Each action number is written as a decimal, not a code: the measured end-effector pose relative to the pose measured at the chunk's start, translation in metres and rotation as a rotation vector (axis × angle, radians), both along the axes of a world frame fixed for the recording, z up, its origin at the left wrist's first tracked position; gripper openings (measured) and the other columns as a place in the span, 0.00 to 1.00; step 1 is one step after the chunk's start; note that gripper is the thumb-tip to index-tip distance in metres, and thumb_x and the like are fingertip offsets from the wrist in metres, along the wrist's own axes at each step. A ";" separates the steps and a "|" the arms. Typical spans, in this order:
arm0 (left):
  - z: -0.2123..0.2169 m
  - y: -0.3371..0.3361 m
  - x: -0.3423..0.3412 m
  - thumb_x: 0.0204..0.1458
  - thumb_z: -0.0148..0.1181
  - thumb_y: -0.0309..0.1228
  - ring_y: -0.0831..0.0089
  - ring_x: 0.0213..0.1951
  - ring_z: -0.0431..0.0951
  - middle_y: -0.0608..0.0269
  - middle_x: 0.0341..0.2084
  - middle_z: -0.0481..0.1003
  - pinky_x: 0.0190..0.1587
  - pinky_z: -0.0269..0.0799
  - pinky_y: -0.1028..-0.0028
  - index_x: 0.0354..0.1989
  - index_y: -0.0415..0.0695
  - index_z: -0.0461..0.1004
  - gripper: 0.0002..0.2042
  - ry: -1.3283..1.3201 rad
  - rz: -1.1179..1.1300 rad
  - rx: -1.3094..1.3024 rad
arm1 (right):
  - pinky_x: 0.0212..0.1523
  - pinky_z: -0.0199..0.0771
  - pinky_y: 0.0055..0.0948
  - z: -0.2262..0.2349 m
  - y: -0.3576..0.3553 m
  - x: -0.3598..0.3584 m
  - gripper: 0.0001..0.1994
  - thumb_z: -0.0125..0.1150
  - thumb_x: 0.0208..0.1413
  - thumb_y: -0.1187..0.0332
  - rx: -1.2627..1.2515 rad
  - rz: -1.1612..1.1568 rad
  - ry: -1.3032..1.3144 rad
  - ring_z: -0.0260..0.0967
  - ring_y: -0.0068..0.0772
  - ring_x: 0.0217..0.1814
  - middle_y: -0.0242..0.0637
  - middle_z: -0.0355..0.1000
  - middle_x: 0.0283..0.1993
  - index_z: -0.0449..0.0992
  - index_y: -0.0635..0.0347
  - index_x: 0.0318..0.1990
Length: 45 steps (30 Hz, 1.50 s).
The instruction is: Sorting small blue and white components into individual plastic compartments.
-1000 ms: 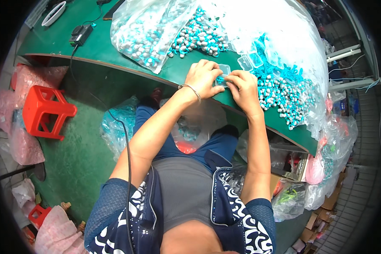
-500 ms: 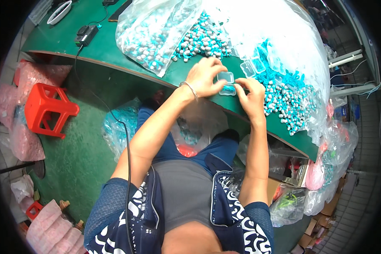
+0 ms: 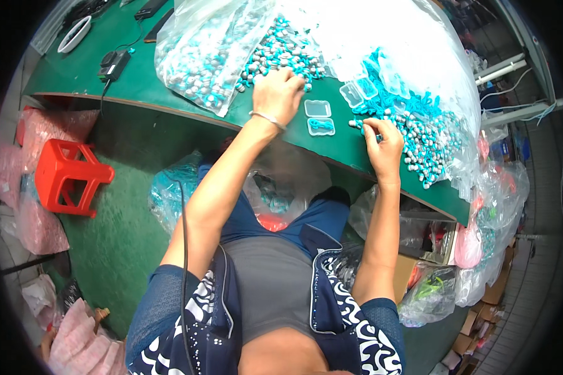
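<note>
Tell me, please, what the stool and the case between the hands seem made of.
Stool: probably moulded plastic, smooth, perhaps slightly glossy, given its even red, seamless look. Case: likely clear, shiny plastic, as the green table shows through it.

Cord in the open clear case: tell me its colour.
The cord is bright turquoise; it shows best in the head view, in the lower half of the clear case.

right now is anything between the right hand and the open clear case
Only small grey-and-blue pieces at the right hand, on its side facing the open clear case; whether they're gripped is unclear. Nothing else visible stands between.
</note>
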<state>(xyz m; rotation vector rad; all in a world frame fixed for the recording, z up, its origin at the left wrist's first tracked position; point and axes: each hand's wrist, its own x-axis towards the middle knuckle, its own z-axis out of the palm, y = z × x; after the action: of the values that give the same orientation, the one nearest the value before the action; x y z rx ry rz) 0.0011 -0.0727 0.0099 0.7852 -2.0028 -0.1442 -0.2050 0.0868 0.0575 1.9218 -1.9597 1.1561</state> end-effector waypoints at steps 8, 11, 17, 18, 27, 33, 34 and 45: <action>-0.005 0.027 0.030 0.46 0.67 0.27 0.57 0.36 0.79 0.59 0.32 0.77 0.38 0.75 0.61 0.33 0.45 0.80 0.05 -0.114 -0.113 0.262 | 0.55 0.56 0.46 -0.012 -0.003 0.007 0.06 0.69 0.48 0.69 0.125 -0.178 0.350 0.69 0.35 0.44 0.30 0.74 0.35 0.81 0.51 0.36; -0.012 0.026 0.031 0.46 0.67 0.27 0.57 0.36 0.79 0.58 0.31 0.77 0.39 0.75 0.61 0.33 0.45 0.80 0.05 -0.067 -0.121 0.243 | 0.58 0.53 0.49 -0.015 -0.012 0.012 0.07 0.69 0.49 0.68 0.153 -0.203 0.417 0.68 0.36 0.45 0.30 0.73 0.36 0.82 0.50 0.37; -0.015 0.026 0.031 0.45 0.68 0.26 0.57 0.36 0.79 0.59 0.30 0.77 0.38 0.74 0.61 0.32 0.45 0.80 0.06 -0.001 -0.141 0.250 | 0.57 0.53 0.50 -0.022 -0.021 0.018 0.05 0.67 0.50 0.68 0.160 -0.208 0.511 0.68 0.35 0.44 0.30 0.71 0.34 0.82 0.48 0.35; -0.015 0.026 0.032 0.45 0.68 0.25 0.57 0.36 0.79 0.59 0.30 0.77 0.38 0.74 0.61 0.32 0.45 0.80 0.06 0.003 -0.144 0.243 | 0.55 0.53 0.51 -0.021 -0.022 0.019 0.04 0.66 0.50 0.69 0.135 -0.185 0.510 0.68 0.34 0.42 0.29 0.70 0.34 0.82 0.48 0.34; -0.017 0.029 0.031 0.45 0.68 0.25 0.58 0.36 0.78 0.60 0.30 0.76 0.39 0.73 0.61 0.32 0.45 0.79 0.06 0.027 -0.139 0.205 | 0.38 0.74 0.39 -0.032 -0.017 0.029 0.08 0.63 0.52 0.80 0.092 -0.018 0.239 0.74 0.47 0.39 0.42 0.72 0.39 0.77 0.61 0.39; -0.018 0.029 0.031 0.45 0.67 0.26 0.59 0.37 0.77 0.61 0.30 0.76 0.39 0.72 0.61 0.32 0.46 0.79 0.06 0.018 -0.136 0.193 | 0.42 0.68 0.40 -0.039 -0.022 0.023 0.09 0.64 0.50 0.77 0.104 -0.051 0.086 0.73 0.42 0.40 0.37 0.75 0.37 0.77 0.57 0.40; -0.019 0.029 0.031 0.45 0.67 0.26 0.59 0.37 0.77 0.61 0.30 0.76 0.39 0.72 0.61 0.32 0.46 0.79 0.06 0.016 -0.137 0.194 | 0.45 0.64 0.42 -0.038 -0.023 0.022 0.09 0.64 0.51 0.75 0.125 -0.074 0.129 0.72 0.41 0.41 0.34 0.75 0.37 0.77 0.55 0.40; -0.019 0.028 0.032 0.46 0.67 0.27 0.60 0.35 0.78 0.62 0.31 0.77 0.37 0.73 0.63 0.33 0.46 0.79 0.06 0.028 -0.162 0.192 | 0.53 0.54 0.43 -0.038 -0.018 0.031 0.07 0.68 0.49 0.68 0.154 -0.161 0.240 0.71 0.34 0.44 0.28 0.77 0.36 0.80 0.51 0.36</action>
<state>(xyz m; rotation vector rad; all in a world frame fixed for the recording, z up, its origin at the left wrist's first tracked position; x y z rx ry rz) 0.0335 -0.0444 -0.0089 0.7347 -2.0458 -0.4444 -0.1743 0.0688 0.0197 1.8325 -2.0753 0.7163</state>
